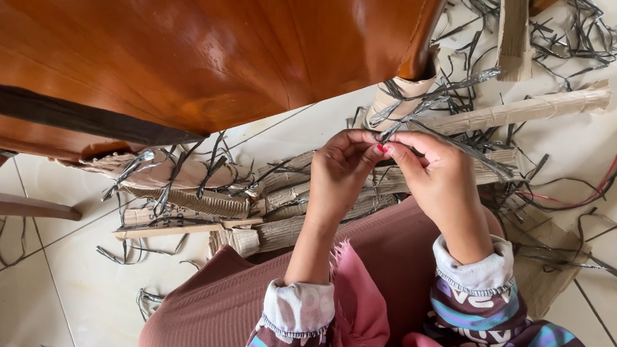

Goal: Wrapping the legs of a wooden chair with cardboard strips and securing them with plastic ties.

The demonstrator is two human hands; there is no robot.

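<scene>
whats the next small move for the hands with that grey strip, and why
Probably draw the thin grey strip taut with the right hand while the left hand keeps pinching. Both hands meet fingertip to fingertip on it, and its free end trails slack toward the right over the cardboard rolls on the tiled floor.

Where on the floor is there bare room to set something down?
Bare tile lies at left, between the cardboard rolls and the person's knee. Crowded: ahead of the left hand and right hand, among grey strips beside the wooden chair.
</scene>
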